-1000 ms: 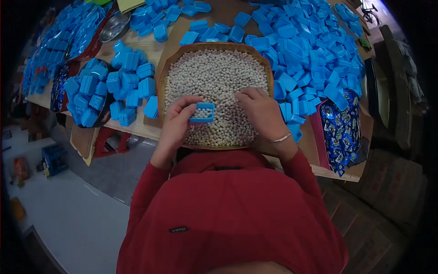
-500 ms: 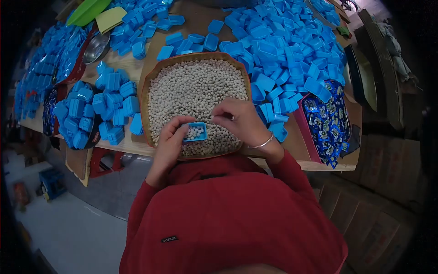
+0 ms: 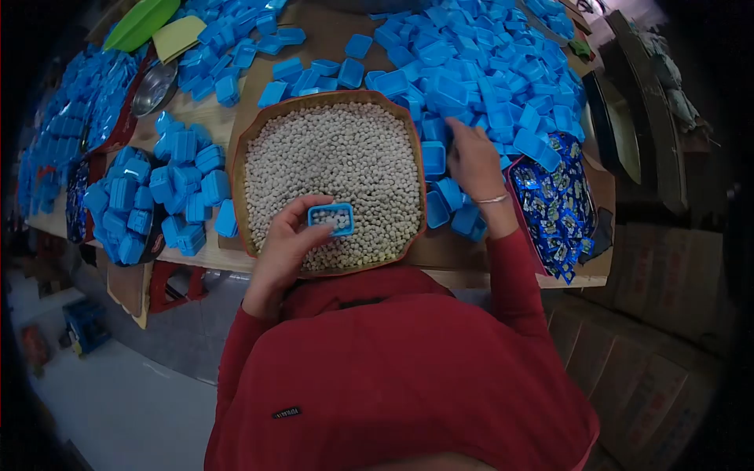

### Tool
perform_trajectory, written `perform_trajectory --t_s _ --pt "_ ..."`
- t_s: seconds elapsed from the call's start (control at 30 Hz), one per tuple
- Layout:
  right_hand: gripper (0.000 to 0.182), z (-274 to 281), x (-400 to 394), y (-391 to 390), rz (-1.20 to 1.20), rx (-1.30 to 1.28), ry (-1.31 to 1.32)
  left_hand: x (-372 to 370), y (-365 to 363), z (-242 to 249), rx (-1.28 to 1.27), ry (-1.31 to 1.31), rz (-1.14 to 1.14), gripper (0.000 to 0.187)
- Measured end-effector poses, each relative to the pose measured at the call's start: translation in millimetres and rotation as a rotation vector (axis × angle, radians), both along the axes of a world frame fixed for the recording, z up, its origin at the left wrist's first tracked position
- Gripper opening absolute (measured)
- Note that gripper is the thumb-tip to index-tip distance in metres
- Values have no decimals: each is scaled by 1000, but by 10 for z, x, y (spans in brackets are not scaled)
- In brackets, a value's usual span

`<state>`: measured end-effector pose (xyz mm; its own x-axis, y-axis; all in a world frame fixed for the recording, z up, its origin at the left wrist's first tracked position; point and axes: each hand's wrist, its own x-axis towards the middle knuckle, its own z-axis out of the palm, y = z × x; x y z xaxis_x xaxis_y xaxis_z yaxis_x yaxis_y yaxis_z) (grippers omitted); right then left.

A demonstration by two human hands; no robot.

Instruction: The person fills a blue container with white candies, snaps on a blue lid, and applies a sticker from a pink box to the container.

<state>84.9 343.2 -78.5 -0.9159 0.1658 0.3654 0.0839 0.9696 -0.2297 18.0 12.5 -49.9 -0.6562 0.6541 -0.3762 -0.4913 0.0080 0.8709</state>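
Note:
Pinched in my left hand (image 3: pixel 284 239) is a small open blue plastic box (image 3: pixel 351 221) with some whitish pellets inside. It hovers over the front part of a wide tray (image 3: pixel 239 177) with a reddish rim, filled with pale round pellets (image 3: pixel 334 149). My right hand (image 3: pixel 476 163), a bangle at its wrist, reaches to the right of the tray. Its fingers are stretched out and touch or hover over the near edge of a big heap of blue boxes (image 3: pixel 503 86). Nothing shows in the fingers.
At the right lies a pink-edged container of blue printed packets (image 3: pixel 554 216). Closed blue boxes (image 3: pixel 187 180) are piled left of the tray. Farther left are a metal bowl (image 3: pixel 155 89), a yellow cloth (image 3: pixel 179 38) and a green basin (image 3: pixel 141 23). Cartons (image 3: pixel 660 314) stand at lower right.
My right hand has left the spot beside the held box and moved right and away from me to the heap of blue boxes. My left hand still holds the filled box over the tray.

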Motion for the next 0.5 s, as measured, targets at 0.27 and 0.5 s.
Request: perform_trajectory --t_s 0.27,0.5 --pt "26 20 -160 -118 -96 -134 -147 32 -16 -68 121 78 -53 58" --pt "44 13 -528 13 -75 -275 -230 51 -71 -156 115 101 -50 53"
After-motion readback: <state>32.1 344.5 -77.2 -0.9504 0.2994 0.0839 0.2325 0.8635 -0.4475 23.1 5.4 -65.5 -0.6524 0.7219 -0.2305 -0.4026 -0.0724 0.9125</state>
